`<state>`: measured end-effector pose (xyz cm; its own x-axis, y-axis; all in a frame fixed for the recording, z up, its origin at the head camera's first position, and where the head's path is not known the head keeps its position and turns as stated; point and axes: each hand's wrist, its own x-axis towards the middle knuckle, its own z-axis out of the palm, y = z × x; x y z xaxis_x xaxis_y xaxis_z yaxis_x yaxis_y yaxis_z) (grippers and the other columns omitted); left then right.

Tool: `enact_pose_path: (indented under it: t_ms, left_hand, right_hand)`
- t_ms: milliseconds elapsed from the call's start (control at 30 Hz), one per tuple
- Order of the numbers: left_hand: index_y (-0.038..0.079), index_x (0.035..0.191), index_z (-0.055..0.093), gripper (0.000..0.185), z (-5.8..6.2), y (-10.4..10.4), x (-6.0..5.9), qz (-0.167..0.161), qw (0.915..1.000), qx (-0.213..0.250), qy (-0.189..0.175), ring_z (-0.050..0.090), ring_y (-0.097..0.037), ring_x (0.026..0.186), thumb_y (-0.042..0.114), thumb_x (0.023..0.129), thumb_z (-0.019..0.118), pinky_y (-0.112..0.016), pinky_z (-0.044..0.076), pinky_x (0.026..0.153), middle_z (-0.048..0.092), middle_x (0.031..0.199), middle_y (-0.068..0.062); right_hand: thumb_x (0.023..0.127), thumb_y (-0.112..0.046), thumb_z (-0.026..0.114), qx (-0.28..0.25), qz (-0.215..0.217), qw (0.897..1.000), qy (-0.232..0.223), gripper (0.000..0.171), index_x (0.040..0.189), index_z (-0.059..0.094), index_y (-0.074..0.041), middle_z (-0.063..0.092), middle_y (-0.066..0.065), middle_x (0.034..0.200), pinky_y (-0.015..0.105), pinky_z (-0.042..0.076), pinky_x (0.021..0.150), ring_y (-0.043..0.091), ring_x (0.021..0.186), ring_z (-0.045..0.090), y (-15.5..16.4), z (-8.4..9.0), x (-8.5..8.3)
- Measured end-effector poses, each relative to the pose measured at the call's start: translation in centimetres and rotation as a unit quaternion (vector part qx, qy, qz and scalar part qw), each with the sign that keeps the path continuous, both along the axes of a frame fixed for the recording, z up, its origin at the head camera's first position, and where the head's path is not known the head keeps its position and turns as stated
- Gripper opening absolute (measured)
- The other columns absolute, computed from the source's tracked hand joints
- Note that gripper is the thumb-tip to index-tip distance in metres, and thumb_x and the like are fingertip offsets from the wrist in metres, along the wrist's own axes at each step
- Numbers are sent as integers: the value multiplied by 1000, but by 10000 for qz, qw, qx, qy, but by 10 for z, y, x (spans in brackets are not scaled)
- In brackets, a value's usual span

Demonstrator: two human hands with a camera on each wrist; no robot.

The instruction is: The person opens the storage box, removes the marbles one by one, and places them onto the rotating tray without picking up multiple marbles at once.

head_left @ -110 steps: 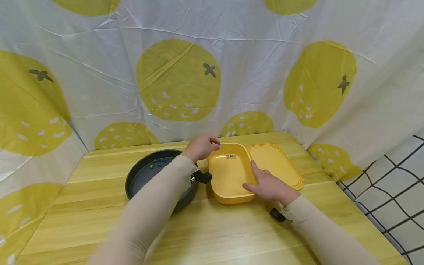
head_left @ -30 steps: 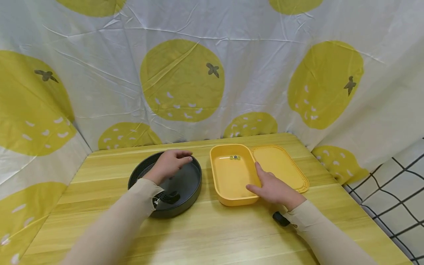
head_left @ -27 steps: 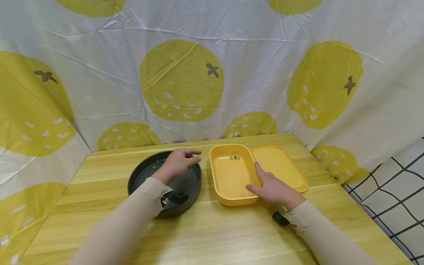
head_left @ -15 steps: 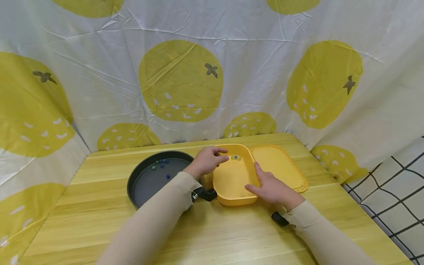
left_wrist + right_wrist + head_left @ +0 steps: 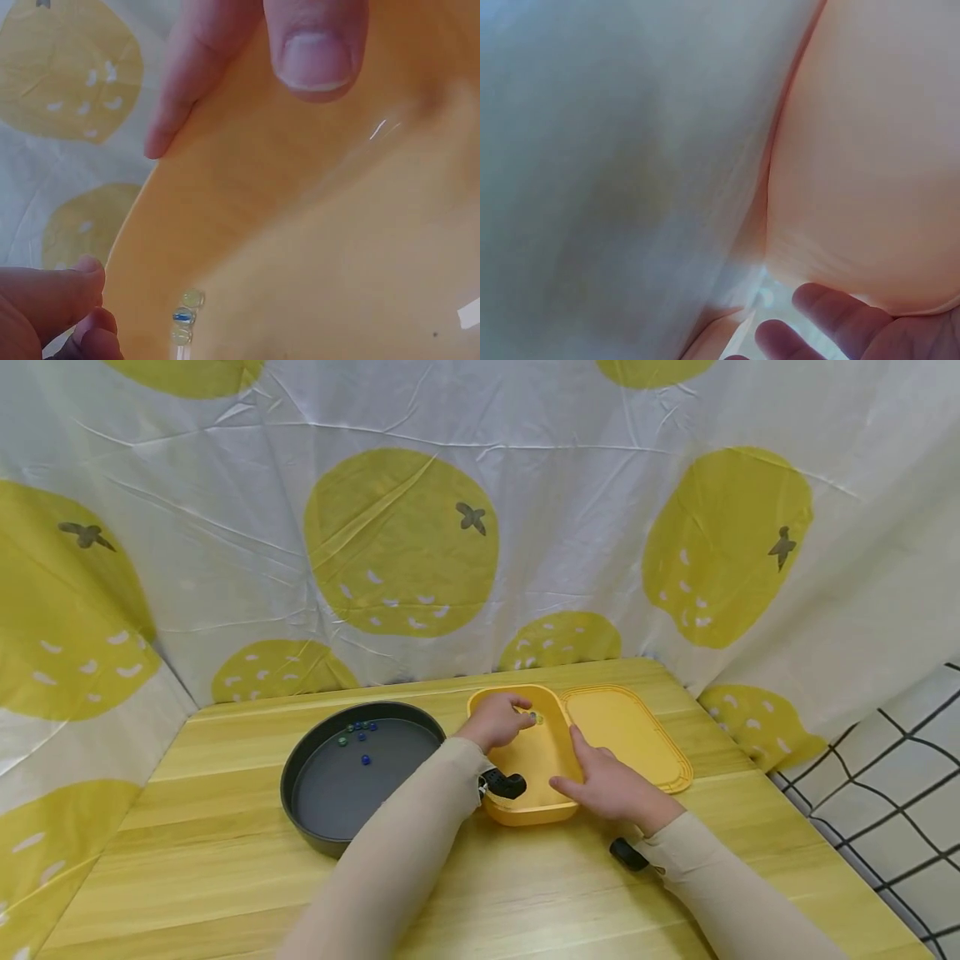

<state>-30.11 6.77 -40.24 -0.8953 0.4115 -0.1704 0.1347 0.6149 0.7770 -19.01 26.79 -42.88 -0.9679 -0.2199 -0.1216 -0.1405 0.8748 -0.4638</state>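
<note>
My left hand (image 5: 497,722) reaches over the left side of a yellow plastic box (image 5: 533,816), thumb and fingers spread and holding nothing. Close to its fingertips, small glass marbles (image 5: 184,316) lie in a short row on the box floor; in the left wrist view they are two pale yellow ones and one with blue. That hand partly covers them in the head view. On the right rim rests my right hand (image 5: 606,782), index finger straight along the edge and thumb inside. Its fingers (image 5: 840,319) show beneath the box in the right wrist view.
Left of the box stands a round dark grey pan (image 5: 324,839) with several blue and green marbles (image 5: 362,737), most near its far side. A flat yellow lid (image 5: 628,732) lies right of the box. Behind the wooden table (image 5: 187,868) hangs a printed curtain (image 5: 555,535).
Earlier my left hand pinched a blue-purple marble at the box's left rim. A second ago it was over the pan; since then it has moved right, over the box. My right hand stays on the rim.
</note>
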Motion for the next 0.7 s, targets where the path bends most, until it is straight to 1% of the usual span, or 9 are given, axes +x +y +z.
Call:
enact_pose_path:
  t_ms: [33,100,200,267,333,500,567,700]
  left_hand:
    - [16,144,66,41,-2,3,-2,8,10000,-90,40,71,-23,109,29,105,67,-35,56,81,73,132,-7]
    - [16,143,67,40,-5,8,-6,33,9997,-226,127,70,-22,116,28,105,67,-34,55,83,71,137,-5]
    - [16,141,69,37,-13,14,-10,41,9991,-386,183,66,-24,126,26,105,66,-36,56,94,68,142,-3]
    - [17,140,69,36,-17,17,-14,58,9983,-538,218,63,-24,131,26,105,66,-37,54,102,67,144,-1]
    - [17,141,69,36,-22,20,-17,119,9976,-642,213,63,-24,131,25,106,66,-38,53,107,67,144,-1]
    - [20,141,70,36,-31,28,-27,301,9954,-878,224,64,-23,130,21,105,66,-39,53,108,69,142,1]
    - [22,140,70,36,-33,31,-28,310,9940,-1014,260,64,-23,131,21,104,67,-40,53,109,70,141,2]
    - [25,138,72,34,-34,39,-27,315,9898,-1300,485,64,-21,132,24,104,67,-39,52,110,70,140,6]
  right_hand:
    - [105,-54,57,2,12,10000,7,103,166,1,6,35,36,163,64,40,116,53,148,40,0,0,0]
    - [104,-54,58,-28,11,10000,16,103,166,2,6,35,36,163,64,40,116,53,148,40,-1,1,0]
    - [104,-54,59,-79,5,10000,26,104,166,3,6,36,36,163,63,40,116,53,148,40,-2,2,1]
    - [103,-55,59,-79,5,10000,19,104,166,3,6,36,36,162,63,40,116,53,147,40,-3,1,1]
    - [103,-55,59,-86,-19,10000,-5,104,167,2,4,35,35,163,63,39,117,53,148,39,-4,1,1]
    - [103,-56,59,-107,-75,9999,-65,105,167,1,3,32,34,165,63,39,116,52,149,38,-3,0,0]
    - [103,-57,59,-83,-70,9999,-71,106,167,0,3,31,34,165,63,40,116,52,149,37,-2,-1,0]
    - [103,-58,58,-28,-87,10000,-25,106,167,1,4,32,35,165,63,40,116,52,149,38,0,-1,0]
